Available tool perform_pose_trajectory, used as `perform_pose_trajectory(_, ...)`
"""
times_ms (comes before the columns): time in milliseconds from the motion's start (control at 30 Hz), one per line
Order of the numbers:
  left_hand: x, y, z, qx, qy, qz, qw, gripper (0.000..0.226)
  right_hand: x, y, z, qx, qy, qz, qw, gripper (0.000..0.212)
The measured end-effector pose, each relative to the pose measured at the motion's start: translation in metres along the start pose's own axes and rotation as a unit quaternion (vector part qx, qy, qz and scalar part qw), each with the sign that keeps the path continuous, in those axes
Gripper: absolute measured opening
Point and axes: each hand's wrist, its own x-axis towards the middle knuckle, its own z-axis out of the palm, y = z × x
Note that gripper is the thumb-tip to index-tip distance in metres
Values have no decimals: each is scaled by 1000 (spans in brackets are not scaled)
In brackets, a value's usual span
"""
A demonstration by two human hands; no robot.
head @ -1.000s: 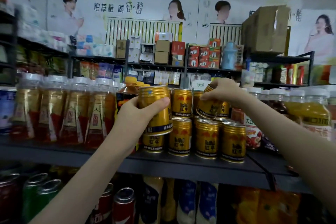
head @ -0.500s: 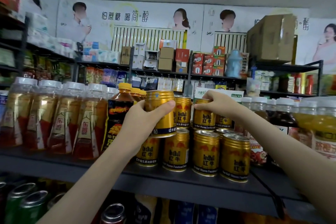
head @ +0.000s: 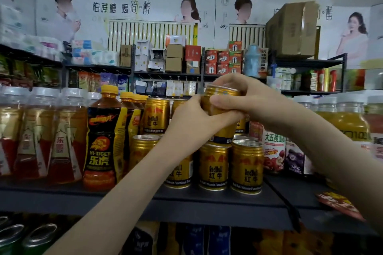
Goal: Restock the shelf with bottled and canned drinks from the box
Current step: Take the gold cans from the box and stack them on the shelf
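As left grip (head: 194, 124) and right grip (head: 248, 99) clasp gold can (head: 222, 92), stacked cans (head: 246, 167) beneath

On our shelf (head: 207, 203) the Red Bull cans (head: 246, 167) stand in two tiers, with Hi-Tiger bottles (head: 103, 141) just left and juice bottles (head: 273, 151) just right. Our left hand (head: 192, 124) and right hand (head: 244, 99) grip one Red Bull can (head: 220, 93) over the front row.

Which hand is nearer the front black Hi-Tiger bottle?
Left. The left hand grips a gold can right of the Hi-Tiger bottle; the right hand holds that can's far side, farther away.
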Motion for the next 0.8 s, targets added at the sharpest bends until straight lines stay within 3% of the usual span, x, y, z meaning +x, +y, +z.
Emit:
perform_pose_trajectory(100, 19, 0, 6, 58, -67, 64, 994, 74, 4, 15, -24, 12, 53, 52, 997, 56)
perform_pose_trajectory(233, 54, -20, 9, 269, 2, 163, 949, 55, 20, 44, -45, -134, 110, 96, 980, 65)
perform_pose_trajectory(400, 77, -43, 15, 435, -71, 139, 887, 64, 37, 72, -43, -199, 113, 112, 967, 68)
perform_pose_trajectory(667, 74, -47, 22, 453, -60, 138, 879, 70, 53, 90, -26, -232, 140, 116, 956, 54)
perform_pose_trajectory(800, 73, -52, 17, 450, -76, 146, 878, 73, 47, 86, -31, -166, 92, 135, 973, 39)
